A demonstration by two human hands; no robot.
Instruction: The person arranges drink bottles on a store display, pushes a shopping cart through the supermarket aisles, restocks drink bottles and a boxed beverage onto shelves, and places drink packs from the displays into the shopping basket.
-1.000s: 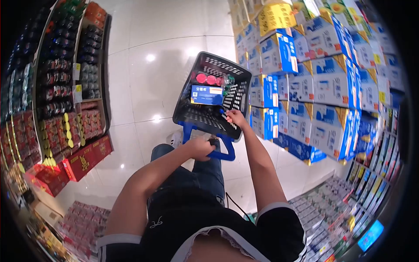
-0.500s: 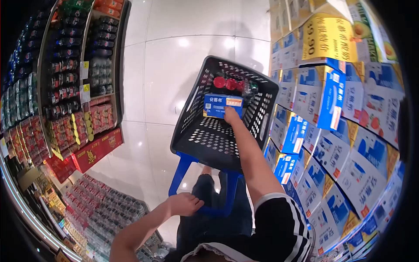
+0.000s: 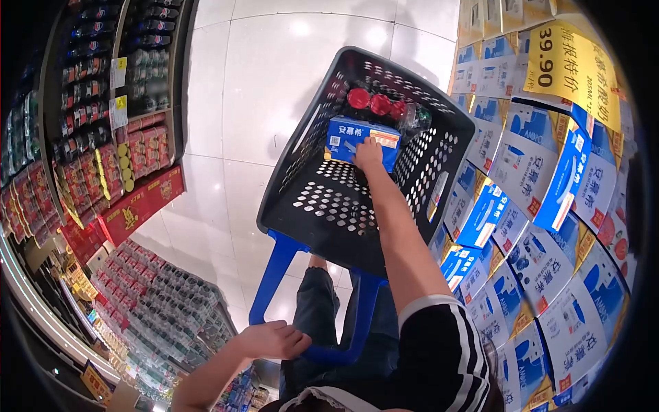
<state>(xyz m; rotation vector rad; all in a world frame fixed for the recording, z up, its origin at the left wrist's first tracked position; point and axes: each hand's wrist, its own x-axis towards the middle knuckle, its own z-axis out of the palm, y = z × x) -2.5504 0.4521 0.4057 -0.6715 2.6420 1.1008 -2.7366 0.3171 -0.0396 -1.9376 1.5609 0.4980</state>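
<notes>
My left hand [image 3: 274,340] is closed around the blue handle [image 3: 271,278] of a dark grey shopping basket [image 3: 312,240] with perforated walls. Inside the basket, my right hand [image 3: 368,152] has its fingers curled on a blue and white yogurt box [image 3: 343,134] with an orange label. The far side of that box is out of sight. Just behind it lie dark bottles with red caps [image 3: 379,104], and a clear bottle [image 3: 416,118] is beside them at the right wall.
Stacked yogurt boxes [image 3: 528,172] rise close on the right, under a yellow price sign [image 3: 559,69]. Drink shelves [image 3: 86,89] stand on the left, with packs of bottles [image 3: 161,302] below. Pale floor tiles [image 3: 233,96] run between them.
The basket appears larger and further up in view, with the shelf of boxes closer on the right. My right hand stays on the yogurt box, my left on the handle.
</notes>
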